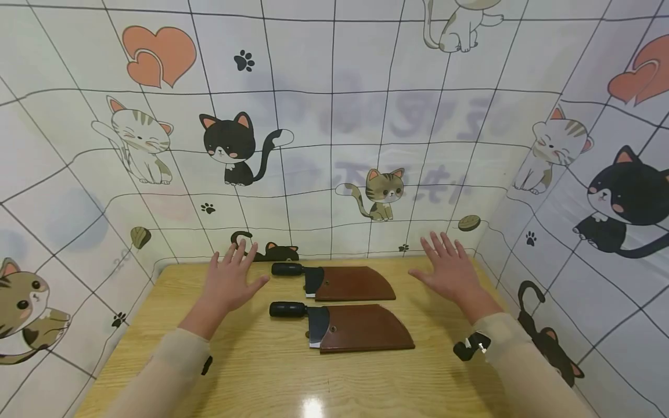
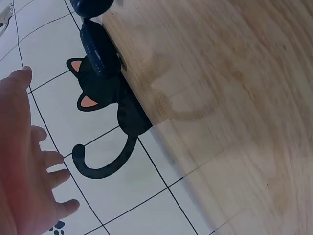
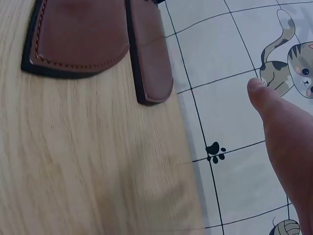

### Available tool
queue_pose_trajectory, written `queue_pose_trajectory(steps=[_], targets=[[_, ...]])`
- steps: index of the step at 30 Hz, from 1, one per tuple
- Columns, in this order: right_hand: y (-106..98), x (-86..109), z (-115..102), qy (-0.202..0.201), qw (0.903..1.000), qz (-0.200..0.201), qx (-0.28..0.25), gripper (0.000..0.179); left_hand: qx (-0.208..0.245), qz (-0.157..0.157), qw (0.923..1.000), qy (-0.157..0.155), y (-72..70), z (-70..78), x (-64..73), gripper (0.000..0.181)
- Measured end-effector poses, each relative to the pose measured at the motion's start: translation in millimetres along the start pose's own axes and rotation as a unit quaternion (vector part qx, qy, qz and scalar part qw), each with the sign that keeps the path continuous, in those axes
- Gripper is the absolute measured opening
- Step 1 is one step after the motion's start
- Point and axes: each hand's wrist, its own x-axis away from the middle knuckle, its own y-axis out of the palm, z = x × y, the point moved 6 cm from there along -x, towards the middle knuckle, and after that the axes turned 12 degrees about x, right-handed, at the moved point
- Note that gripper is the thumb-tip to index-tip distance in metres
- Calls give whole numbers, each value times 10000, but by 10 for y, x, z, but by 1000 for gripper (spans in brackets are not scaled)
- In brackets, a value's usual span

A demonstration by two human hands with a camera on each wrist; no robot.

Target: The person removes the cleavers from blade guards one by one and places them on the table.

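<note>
Two cleavers in brown leather sheaths lie flat on the table, one behind the other, black handles toward the left. The rear cleaver [image 1: 355,283] is close to the back wall; the front cleaver [image 1: 368,328] is nearer the person. My left hand [image 1: 230,278] is held with fingers spread, left of the handles, touching neither. To the right of the sheath tips, my right hand [image 1: 446,270] is likewise spread and holds nothing. In the left wrist view a black handle [image 2: 100,49] shows at the top. Stitched sheath ends, including the front sheath [image 3: 80,36], appear in the right wrist view.
The wooden table [image 1: 240,371] meets a back wall [image 1: 308,191] and side walls covered in white grid sheeting with cartoon cats, hearts and paw prints. A black strap piece [image 1: 472,346] sits at the right wrist. Light glares off the table's front.
</note>
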Motion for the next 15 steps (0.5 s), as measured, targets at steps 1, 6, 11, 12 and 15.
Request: queue_pose_trajectory(steps=[1, 6, 11, 12, 15], targets=[[-10, 13, -23, -7, 10000, 57, 4, 106, 23, 41, 10000, 44, 5, 27, 4, 94], [-57, 95, -179, -84, 9988, 445, -188, 101, 144, 265, 9987, 417, 49, 175, 41, 84], [-44, 185, -356, -229, 9950, 774, -584, 96, 259, 254, 9963, 781, 138, 332, 92, 77], [-38, 203, -394, -269, 9938, 831, -688, 96, 297, 224, 9960, 810, 155, 361, 102, 76], [-22, 256, -517, -365, 9897, 908, -1044, 94, 566, 143, 9945, 870, 191, 442, 128, 72]])
